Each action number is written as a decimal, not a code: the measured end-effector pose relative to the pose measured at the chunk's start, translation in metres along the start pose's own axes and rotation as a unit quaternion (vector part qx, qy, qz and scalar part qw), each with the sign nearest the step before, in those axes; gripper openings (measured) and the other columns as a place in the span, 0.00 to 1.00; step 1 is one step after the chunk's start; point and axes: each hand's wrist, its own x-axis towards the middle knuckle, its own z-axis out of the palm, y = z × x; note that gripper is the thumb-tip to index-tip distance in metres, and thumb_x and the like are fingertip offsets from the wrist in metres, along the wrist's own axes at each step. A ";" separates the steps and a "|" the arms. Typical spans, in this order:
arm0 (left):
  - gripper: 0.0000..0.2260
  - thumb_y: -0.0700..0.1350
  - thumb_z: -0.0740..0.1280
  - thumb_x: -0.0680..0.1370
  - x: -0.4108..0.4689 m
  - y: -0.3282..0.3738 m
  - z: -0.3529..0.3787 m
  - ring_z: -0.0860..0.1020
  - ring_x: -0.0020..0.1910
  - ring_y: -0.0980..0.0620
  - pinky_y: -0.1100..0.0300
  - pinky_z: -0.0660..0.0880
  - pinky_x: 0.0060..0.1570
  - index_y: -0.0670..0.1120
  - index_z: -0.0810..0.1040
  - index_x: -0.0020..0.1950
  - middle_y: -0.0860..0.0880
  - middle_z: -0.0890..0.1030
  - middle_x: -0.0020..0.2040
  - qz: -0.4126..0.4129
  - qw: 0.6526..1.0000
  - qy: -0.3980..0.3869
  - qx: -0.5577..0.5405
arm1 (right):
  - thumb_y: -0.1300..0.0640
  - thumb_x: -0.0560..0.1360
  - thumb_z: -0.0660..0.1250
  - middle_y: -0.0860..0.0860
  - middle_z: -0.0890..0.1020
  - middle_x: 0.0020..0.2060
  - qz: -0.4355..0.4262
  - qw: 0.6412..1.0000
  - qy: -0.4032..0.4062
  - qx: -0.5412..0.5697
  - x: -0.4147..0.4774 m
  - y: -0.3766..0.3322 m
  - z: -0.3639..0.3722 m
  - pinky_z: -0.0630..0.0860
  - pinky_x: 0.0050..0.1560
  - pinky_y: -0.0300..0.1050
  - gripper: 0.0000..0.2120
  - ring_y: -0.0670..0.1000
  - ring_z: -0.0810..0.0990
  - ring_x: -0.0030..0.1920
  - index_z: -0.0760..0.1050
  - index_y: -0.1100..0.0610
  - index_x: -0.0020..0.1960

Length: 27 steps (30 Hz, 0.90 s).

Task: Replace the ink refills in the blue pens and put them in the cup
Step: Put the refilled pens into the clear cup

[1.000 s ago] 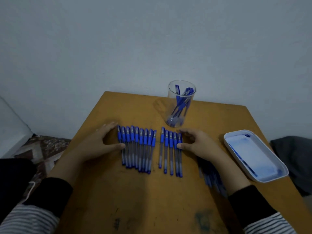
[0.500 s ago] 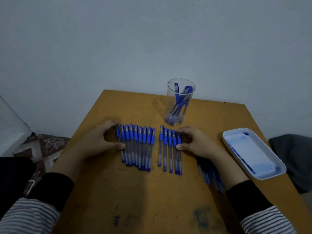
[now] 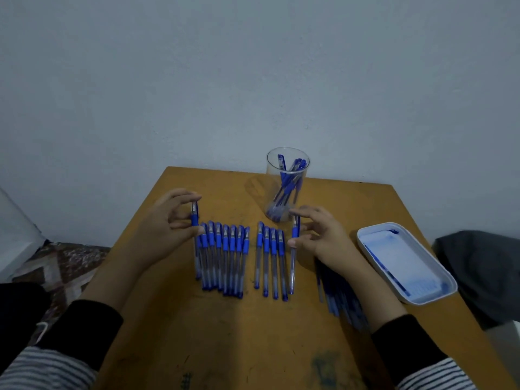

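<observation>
Head view: left hand (image 3: 168, 224) pinches leftmost pen (image 3: 194, 219) (cap end up), right hand (image 3: 324, 235) pinches rightmost pen (image 3: 293, 256).

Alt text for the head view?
The left hand pinches the leftmost pen and the right hand the rightmost pen of two pen rows on a wooden table. A clear cup of pens stands behind; a white tray sits at right.

Dim bluish light, soft shadows on the table (image 3: 253, 333), wide-angle bending, blurred lower edges
</observation>
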 end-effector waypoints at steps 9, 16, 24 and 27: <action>0.28 0.35 0.77 0.72 0.033 0.062 0.010 0.81 0.55 0.58 0.66 0.79 0.53 0.60 0.75 0.64 0.59 0.72 0.66 0.080 0.997 -0.006 -0.018 | 0.67 0.67 0.78 0.57 0.81 0.57 -0.058 0.988 0.066 0.130 -0.001 -0.047 -0.023 0.81 0.55 0.47 0.27 0.52 0.79 0.52 0.78 0.52 0.64; 0.30 0.34 0.74 0.75 0.081 0.122 0.032 0.82 0.56 0.56 0.64 0.78 0.57 0.56 0.71 0.71 0.55 0.74 0.68 0.143 0.987 0.012 -0.075 | 0.63 0.76 0.70 0.52 0.84 0.53 -0.072 0.951 0.212 0.213 0.010 -0.073 -0.042 0.82 0.53 0.47 0.14 0.49 0.84 0.48 0.80 0.54 0.61; 0.22 0.36 0.71 0.79 0.124 0.151 0.066 0.84 0.52 0.57 0.65 0.78 0.56 0.55 0.73 0.67 0.58 0.78 0.60 0.222 0.956 0.166 -0.092 | 0.63 0.78 0.69 0.51 0.79 0.56 -0.111 0.892 0.365 0.243 0.041 -0.094 -0.054 0.82 0.52 0.45 0.19 0.49 0.84 0.50 0.72 0.52 0.66; 0.19 0.37 0.71 0.79 0.124 0.132 0.083 0.83 0.52 0.59 0.65 0.78 0.57 0.58 0.74 0.63 0.59 0.79 0.58 0.230 0.958 0.158 -0.075 | 0.62 0.78 0.69 0.48 0.79 0.56 -0.122 0.883 0.404 0.205 0.053 -0.096 -0.051 0.82 0.54 0.47 0.17 0.49 0.83 0.52 0.72 0.52 0.64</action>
